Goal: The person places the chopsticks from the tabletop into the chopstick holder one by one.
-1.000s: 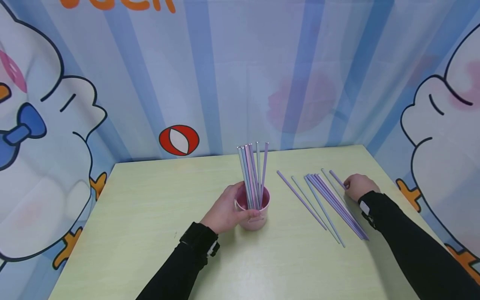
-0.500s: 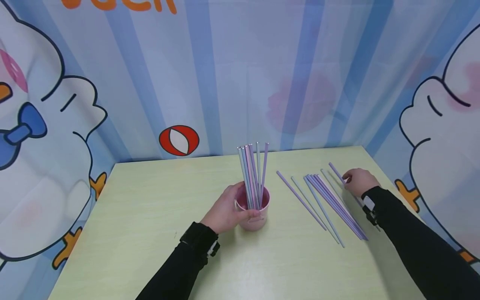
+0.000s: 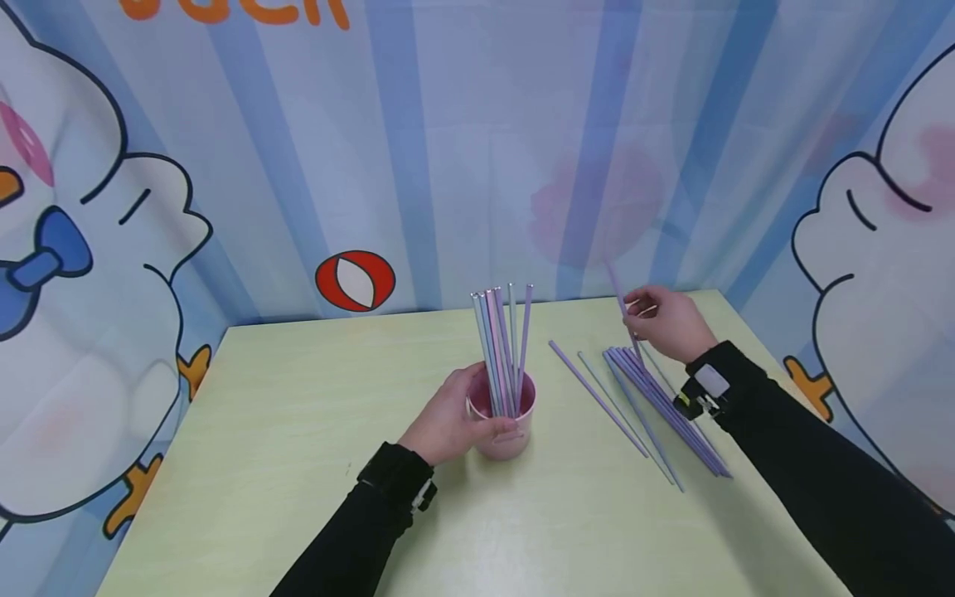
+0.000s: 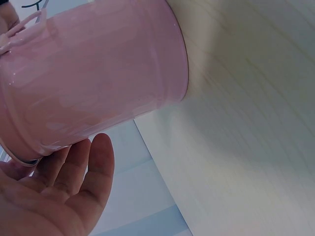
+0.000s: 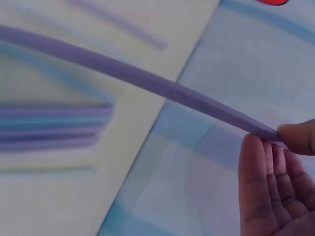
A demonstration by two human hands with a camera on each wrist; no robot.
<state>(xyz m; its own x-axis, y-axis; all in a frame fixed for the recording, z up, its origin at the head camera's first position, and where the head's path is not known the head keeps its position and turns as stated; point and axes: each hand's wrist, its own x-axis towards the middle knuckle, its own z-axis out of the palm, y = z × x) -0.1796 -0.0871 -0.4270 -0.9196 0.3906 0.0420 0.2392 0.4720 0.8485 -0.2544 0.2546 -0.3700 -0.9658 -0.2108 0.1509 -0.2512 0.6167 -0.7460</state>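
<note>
A pink cup (image 3: 502, 419) stands near the middle of the pale green table (image 3: 283, 431), with several purple, blue and pink straws (image 3: 501, 344) upright in it. My left hand (image 3: 448, 423) wraps round the cup's left side; in the left wrist view its fingers (image 4: 74, 177) lie against the pink cup (image 4: 98, 78). My right hand (image 3: 666, 319) is raised at the table's far right and pinches one purple straw (image 3: 621, 303) that points up and left. In the right wrist view the thumb and fingertips (image 5: 290, 140) pinch the end of that purple straw (image 5: 142, 78).
Several purple and blue straws (image 3: 656, 406) lie in a loose bundle on the table right of the cup, with two single ones (image 3: 597, 396) apart on its left. A cartoon-printed curtain (image 3: 477, 141) closes in the back and both sides.
My right hand has lifted one purple straw off the table and moved up and to the left with it. The left hand and cup have stayed put.
</note>
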